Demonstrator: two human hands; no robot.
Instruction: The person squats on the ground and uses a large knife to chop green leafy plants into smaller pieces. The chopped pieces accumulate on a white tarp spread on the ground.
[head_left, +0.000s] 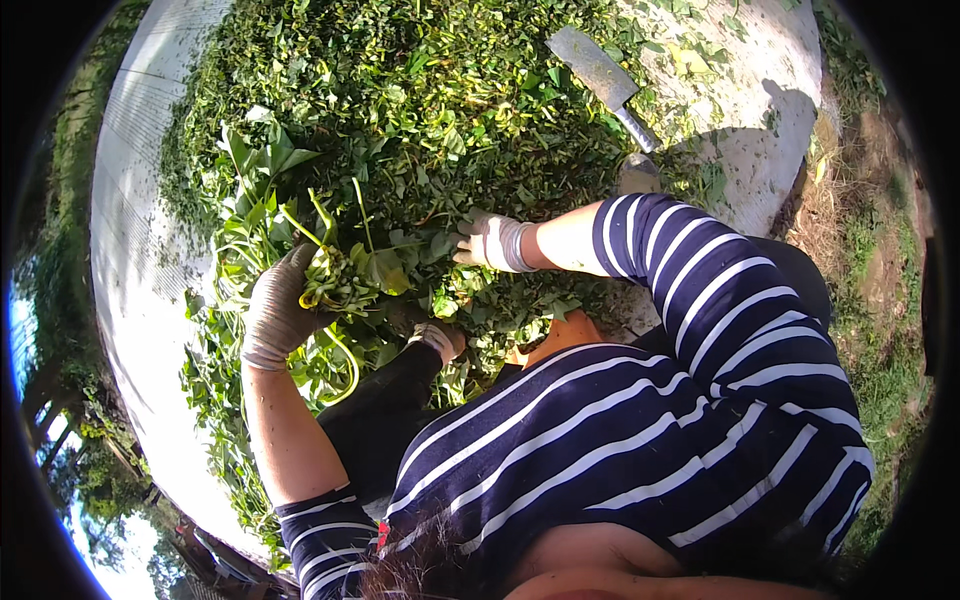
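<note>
My left hand (283, 306), in a knit work glove, is closed round a bundle of leafy green stems (341, 281), their cut ends showing. My right hand (489, 240), also gloved, rests palm down with fingers spread at the edge of a wide heap of chopped green leaves (420, 112); whether anything lies under its fingers is hidden. Beyond it, on the heap, lies a broad-bladed cleaver (596, 69), its handle pointing towards me.
Uncut leafy vines (232, 247) lie on the left. The pale ground sheet (142, 217) extends under the heap. My feet are at its near edge, by an orange object (562, 337). Dry grass and soil (877, 187) border the right side.
</note>
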